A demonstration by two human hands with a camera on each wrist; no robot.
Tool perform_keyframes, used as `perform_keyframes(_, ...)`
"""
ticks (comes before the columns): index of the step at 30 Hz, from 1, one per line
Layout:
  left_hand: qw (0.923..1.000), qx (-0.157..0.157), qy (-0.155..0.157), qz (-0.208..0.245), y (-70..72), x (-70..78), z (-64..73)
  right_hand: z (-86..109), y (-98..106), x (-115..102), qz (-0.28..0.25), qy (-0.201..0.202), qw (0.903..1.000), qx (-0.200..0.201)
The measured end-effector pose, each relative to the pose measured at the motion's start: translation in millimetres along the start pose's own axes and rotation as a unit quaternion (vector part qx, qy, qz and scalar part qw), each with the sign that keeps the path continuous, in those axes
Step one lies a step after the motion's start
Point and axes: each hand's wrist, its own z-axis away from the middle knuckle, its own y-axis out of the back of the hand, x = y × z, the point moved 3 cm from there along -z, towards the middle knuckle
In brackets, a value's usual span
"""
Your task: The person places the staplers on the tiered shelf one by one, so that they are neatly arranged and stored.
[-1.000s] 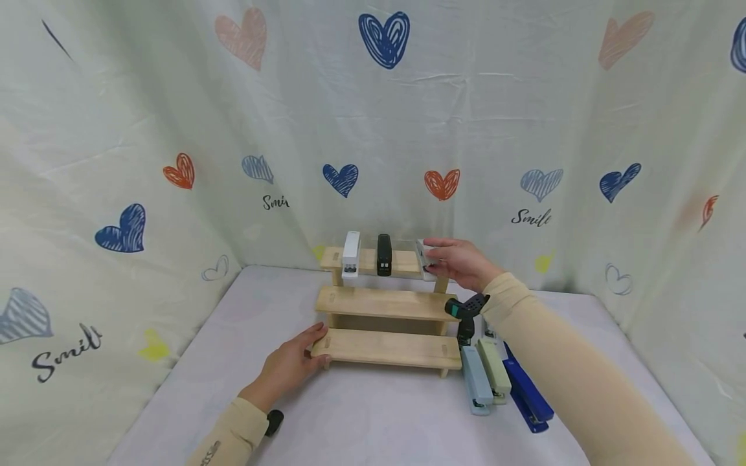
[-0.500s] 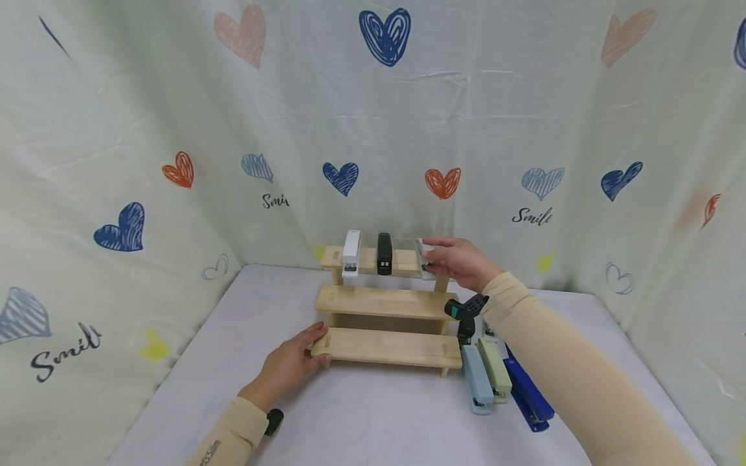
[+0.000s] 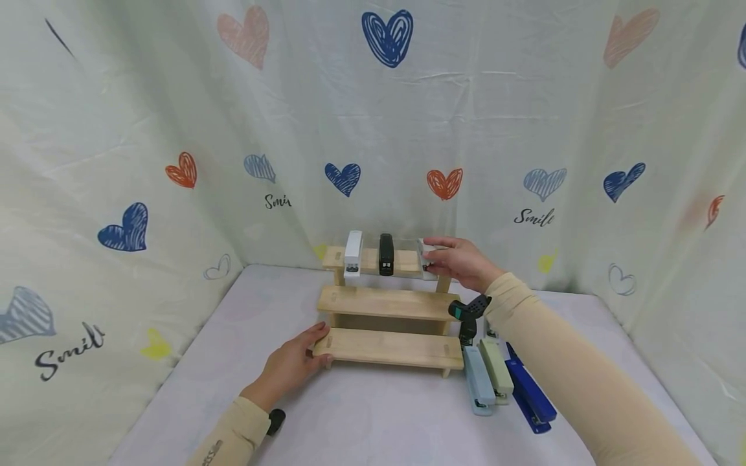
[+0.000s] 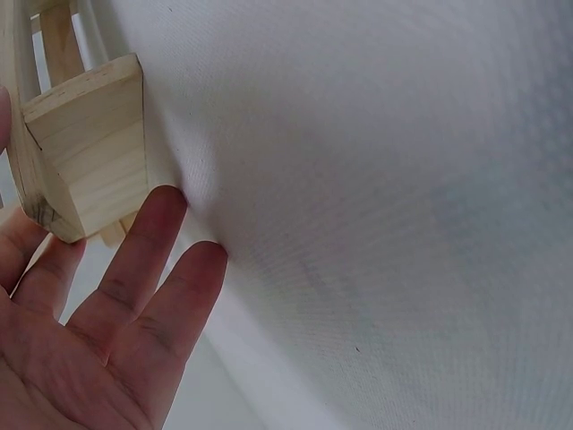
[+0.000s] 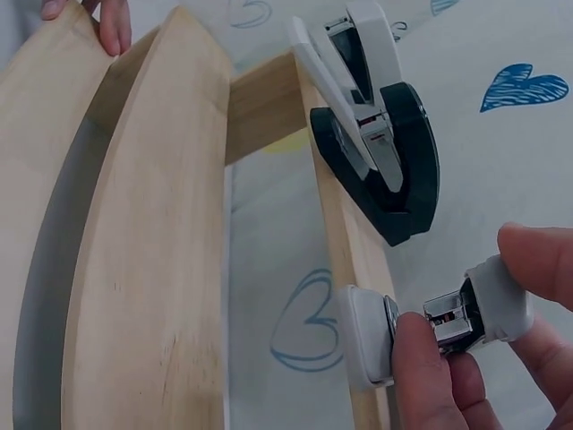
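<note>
My left hand (image 3: 294, 359) holds the left end of the lowest step of a three-tier wooden shelf (image 3: 387, 349). In the left wrist view its fingers (image 4: 134, 269) are spread, some of them against the wood. A white stapler (image 3: 352, 252) and a black stapler (image 3: 386, 252) stand on the top tier. At that tier's right end, my right hand (image 3: 463, 262) grips a light grey-white stapler (image 5: 501, 300). The right wrist view shows thumb and fingers on either side of it, its base right at the board.
To the right of the shelf lie a light blue stapler (image 3: 479, 382), a pale green stapler (image 3: 497, 372) and a long dark blue stapler (image 3: 530, 395), partly under the right forearm. A heart-printed curtain (image 3: 384, 129) rises behind the white tabletop (image 3: 361, 427).
</note>
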Motion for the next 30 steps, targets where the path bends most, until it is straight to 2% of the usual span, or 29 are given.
perform_keyframes(10,1.0000,-0.003,0.005,0.003,-0.6,-0.6,0.4,-0.1,1,1,-0.001,0.001,1.0000,-0.002)
perform_keyframes(16,1.0000,-0.002,0.006,0.003,-0.2,-1.5,0.5,8.4,13,2,0.024,0.018,0.9992,-0.026)
perform_keyframes(23,1.0000,-0.003,0.004,0.003,0.2,-0.3,-0.7,41.2,50,15,0.064,0.044,0.9949,-0.065)
perform_keyframes(26,0.9999,-0.006,0.009,0.001,-0.7,-0.3,-1.3,62.1,69,33,0.086,0.043,0.9932,-0.066)
perform_keyframes(30,0.9999,-0.006,0.015,0.002,-0.4,-0.3,-1.5,89.4,93,65,0.110,0.022,0.9922,-0.055)
